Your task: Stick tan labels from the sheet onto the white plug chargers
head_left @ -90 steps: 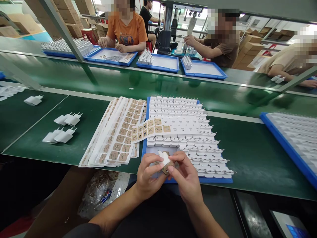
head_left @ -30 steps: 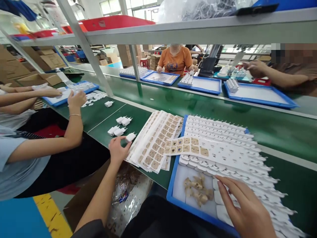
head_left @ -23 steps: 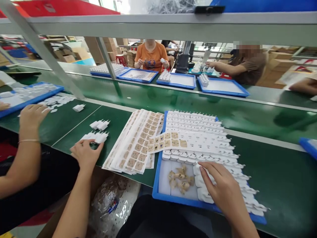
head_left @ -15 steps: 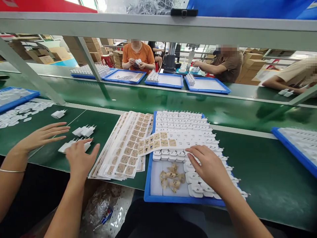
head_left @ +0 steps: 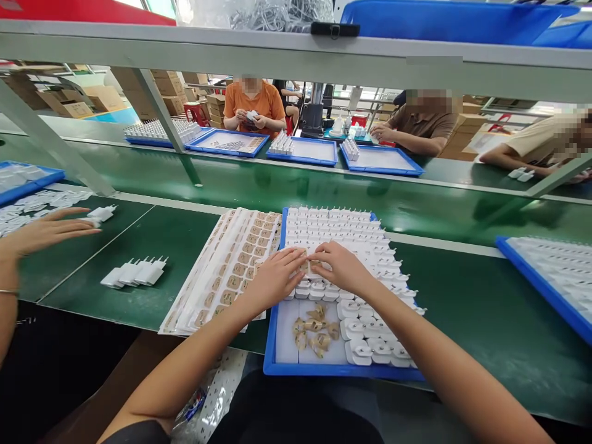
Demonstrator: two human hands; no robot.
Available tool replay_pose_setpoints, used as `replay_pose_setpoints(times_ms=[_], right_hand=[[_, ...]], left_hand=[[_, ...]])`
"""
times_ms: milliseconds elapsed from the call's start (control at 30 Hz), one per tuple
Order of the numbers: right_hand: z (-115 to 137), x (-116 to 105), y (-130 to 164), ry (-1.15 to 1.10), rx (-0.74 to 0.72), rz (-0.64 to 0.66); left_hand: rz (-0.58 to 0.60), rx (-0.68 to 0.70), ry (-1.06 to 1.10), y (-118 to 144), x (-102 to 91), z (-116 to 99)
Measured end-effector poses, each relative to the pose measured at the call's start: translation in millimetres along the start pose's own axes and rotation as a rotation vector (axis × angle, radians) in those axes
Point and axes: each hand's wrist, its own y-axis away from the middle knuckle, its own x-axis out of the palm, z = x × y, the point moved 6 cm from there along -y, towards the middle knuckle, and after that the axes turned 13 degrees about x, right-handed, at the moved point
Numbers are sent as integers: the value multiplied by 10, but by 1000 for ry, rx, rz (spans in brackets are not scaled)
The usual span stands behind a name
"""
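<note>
My left hand (head_left: 280,274) and my right hand (head_left: 340,265) meet over a blue tray (head_left: 324,370) of white plug chargers (head_left: 358,351). Both sets of fingertips pinch at a sheet of tan stickers (head_left: 316,264) lying across the chargers. My hands cover most of this sheet, so whether a single sticker is lifted cannot be seen. Crumpled tan film pieces (head_left: 319,330) lie in the tray's near left corner. Left of the tray, a stack of sticker sheets (head_left: 226,271) is partly under my left forearm.
A row of white chargers (head_left: 134,272) stands on the green bench further left. A neighbour's hand (head_left: 55,229) reaches a charger (head_left: 102,213) there, near scattered white pieces (head_left: 28,209). Another filled tray (head_left: 550,290) sits at right. A shelf beam (head_left: 277,58) crosses overhead; co-workers sit opposite.
My left hand has left the chargers at left and come to the sticker sheet; those chargers now form one row. My right hand has shifted left along the sheet. The neighbour's hand moved left.
</note>
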Motion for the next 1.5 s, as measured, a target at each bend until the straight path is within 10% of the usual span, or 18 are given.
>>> replay_pose_setpoints(times_ms=[667, 1000, 1200, 1500], right_hand=[[30, -48, -36, -64, -18, 1], [-191, -667, 931, -406, 176, -280], [-281, -552, 1476, -662, 325, -346], [-280, -320, 1824, -789, 359, -456]], left_hand=[[-49, 5, 3, 44, 62, 10], [-162, 25, -53, 20, -80, -370], [118, 323, 41, -203, 191, -1006], [197, 427, -67, -271, 399, -1015]])
